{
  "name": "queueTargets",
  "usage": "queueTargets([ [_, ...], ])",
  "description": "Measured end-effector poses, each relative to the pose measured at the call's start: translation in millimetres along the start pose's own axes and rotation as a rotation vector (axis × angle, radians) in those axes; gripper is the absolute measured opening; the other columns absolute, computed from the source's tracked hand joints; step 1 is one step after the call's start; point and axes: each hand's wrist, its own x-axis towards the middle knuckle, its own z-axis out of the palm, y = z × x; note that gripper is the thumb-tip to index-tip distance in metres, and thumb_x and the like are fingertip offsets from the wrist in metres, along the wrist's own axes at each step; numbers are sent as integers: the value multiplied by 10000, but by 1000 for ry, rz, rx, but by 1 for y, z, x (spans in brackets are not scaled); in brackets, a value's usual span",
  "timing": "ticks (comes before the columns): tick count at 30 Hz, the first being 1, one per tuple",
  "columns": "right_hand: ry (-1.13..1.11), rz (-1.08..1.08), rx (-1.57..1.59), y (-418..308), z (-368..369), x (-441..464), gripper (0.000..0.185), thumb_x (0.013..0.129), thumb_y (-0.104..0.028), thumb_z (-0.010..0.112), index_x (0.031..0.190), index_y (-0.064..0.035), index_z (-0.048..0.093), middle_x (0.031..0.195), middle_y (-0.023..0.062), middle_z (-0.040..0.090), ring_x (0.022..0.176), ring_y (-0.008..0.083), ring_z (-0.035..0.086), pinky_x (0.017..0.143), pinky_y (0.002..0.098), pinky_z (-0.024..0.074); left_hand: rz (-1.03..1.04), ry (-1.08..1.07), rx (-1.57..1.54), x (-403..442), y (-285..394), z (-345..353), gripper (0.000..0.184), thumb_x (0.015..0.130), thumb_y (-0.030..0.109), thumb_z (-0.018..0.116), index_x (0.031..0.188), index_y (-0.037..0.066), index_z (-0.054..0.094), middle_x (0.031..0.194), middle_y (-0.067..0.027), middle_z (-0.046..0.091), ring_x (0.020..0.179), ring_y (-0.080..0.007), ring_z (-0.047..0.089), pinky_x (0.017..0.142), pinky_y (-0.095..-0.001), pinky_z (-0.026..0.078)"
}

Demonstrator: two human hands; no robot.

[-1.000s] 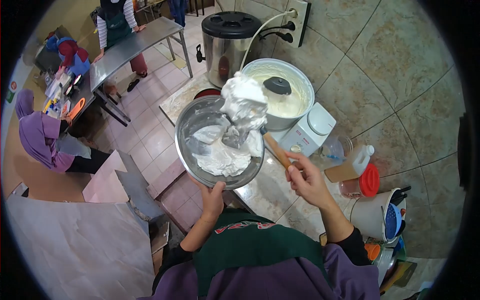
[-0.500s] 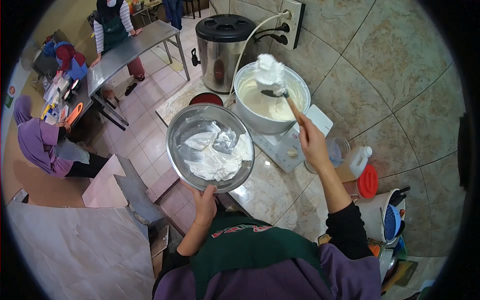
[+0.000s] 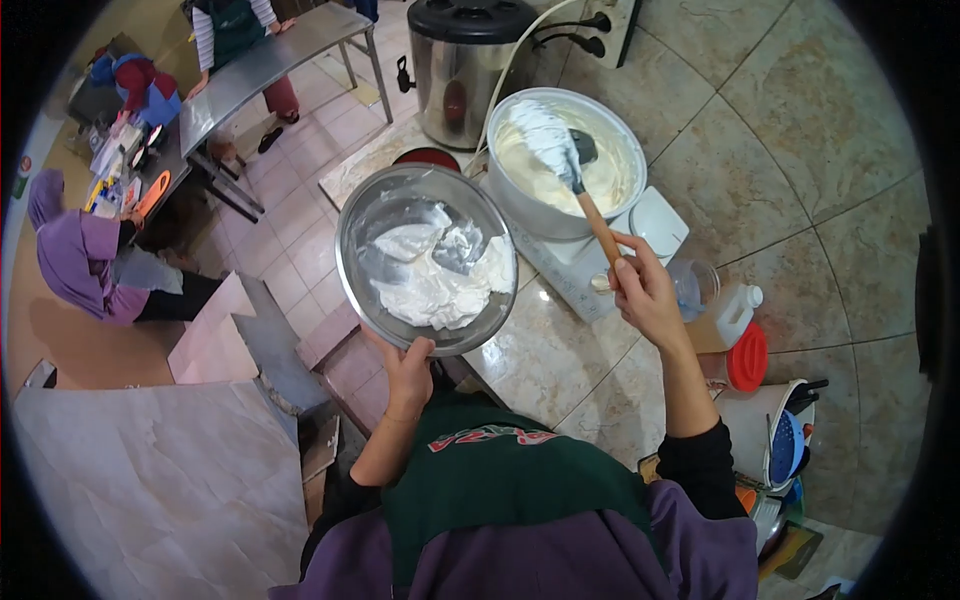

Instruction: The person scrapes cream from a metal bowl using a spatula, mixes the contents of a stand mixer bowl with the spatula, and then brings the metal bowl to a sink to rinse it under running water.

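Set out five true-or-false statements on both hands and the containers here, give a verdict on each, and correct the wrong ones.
1. The left hand holds the metal bowl at its near edge. True.
2. The right hand grips a wooden-handled utensil. True.
3. The head of the wooden-handled utensil is over the metal bowl. False: it is over or in the white tub.
4. The metal bowl is empty. False: white cream lies in it.
5. The red lid is farther to the person's right than the white tub. True.
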Motion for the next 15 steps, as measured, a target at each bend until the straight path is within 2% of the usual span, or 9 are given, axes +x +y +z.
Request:
queueTargets([
  [2,-100,-95,-180,-8,6,-14,303,960,-126,483,1244,-22,512,780,33,570,647,72,500,580,239,442,-15,21,-18,0,1,-1,826,722,-92,495,1424,191,165,1231,-86,444,1054,-210,525,855,-331,490],
  [3,-101,-179,-234,-5,12,-19,300,932,-89,505,1222,-16,524,849,99,628,695,150,596,616,284,483,-13,4,-13,-1,2,-1,811,726,-98,492,1418,184,180,1222,-81,446,1041,-200,525,847,-315,482],
  [4,-110,-175,-233,-4,16,-24,300,932,-89,505,1222,-16,524,849,99,628,695,150,596,616,284,483,-10,-15,-9,-1,3,-2,796,729,-105,490,1412,177,195,1212,-75,448,1028,-190,524,839,-299,473],
  [6,-148,-377,-588,-5,22,-34,322,887,-47,530,1208,-16,532,962,173,648,792,272,652,671,335,515,1,-19,10,0,2,-7,789,734,-110,487,1411,174,200,1204,-69,448,1014,-181,520,827,-286,464],
  [7,-148,-459,-632,3,25,-37,358,859,-43,542,1216,-24,533,994,201,632,813,355,633,685,384,514,14,-33,28,0,2,-10,782,738,-115,484,1410,171,204,1196,-63,449,1000,-172,516,814,-273,455],
  [8,-156,-460,-631,3,27,-41,358,859,-43,542,1216,-24,533,994,201,632,813,355,633,685,384,514,15,-24,27,1,3,-12,782,738,-115,484,1410,171,204,1196,-63,449,1000,-172,516,814,-273,455],
  [11,-267,-239,-863,6,33,-51,354,868,-64,540,1220,-26,535,964,189,635,783,377,623,688,412,503,44,-49,99,2,8,-17,795,747,-108,481,1429,172,184,1193,-62,450,982,-160,506,796,-258,440],
  [13,-369,-251,-822,17,38,-51,355,870,-71,535,1223,-32,539,925,193,633,751,384,616,674,424,492,54,-145,214,5,19,-14,1035,715,-120,485,1485,202,-126,1409,-112,284,1215,-231,410,976,-322,401],
  [15,-394,-283,-706,34,42,-50,354,874,-71,530,1226,-31,538,910,197,635,744,379,617,667,417,493,72,-138,229,3,34,1,1045,702,-116,483,1486,198,-133,1439,-118,240,1251,-240,373,998,-329,381],
])
